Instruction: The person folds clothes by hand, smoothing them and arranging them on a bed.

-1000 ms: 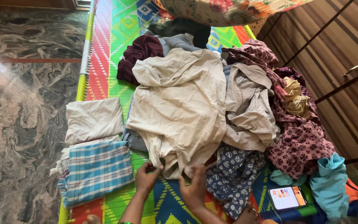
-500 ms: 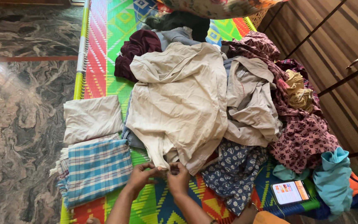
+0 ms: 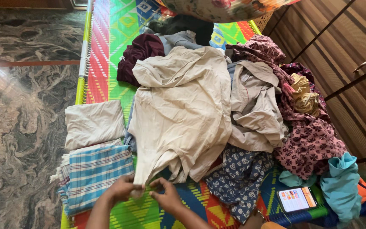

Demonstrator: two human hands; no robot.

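Both hands pinched one corner of the crumpled beige cotton garment [image 3: 183,110]; left hand [image 3: 121,188] nearer it, right hand [image 3: 166,196] just beside; garment ran lengthwise away from them over the bright woven plastic mat [image 3: 115,34].

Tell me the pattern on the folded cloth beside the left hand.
Blue and white checks on the folded cotton cloth, clearest in the head view.

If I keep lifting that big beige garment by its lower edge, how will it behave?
The beige garment looks thin and creased, so it will probably hang limp and stretch out between the left hand and right hand. It seems light. It overlaps the grey-beige shirt, so lifting may drag that along.
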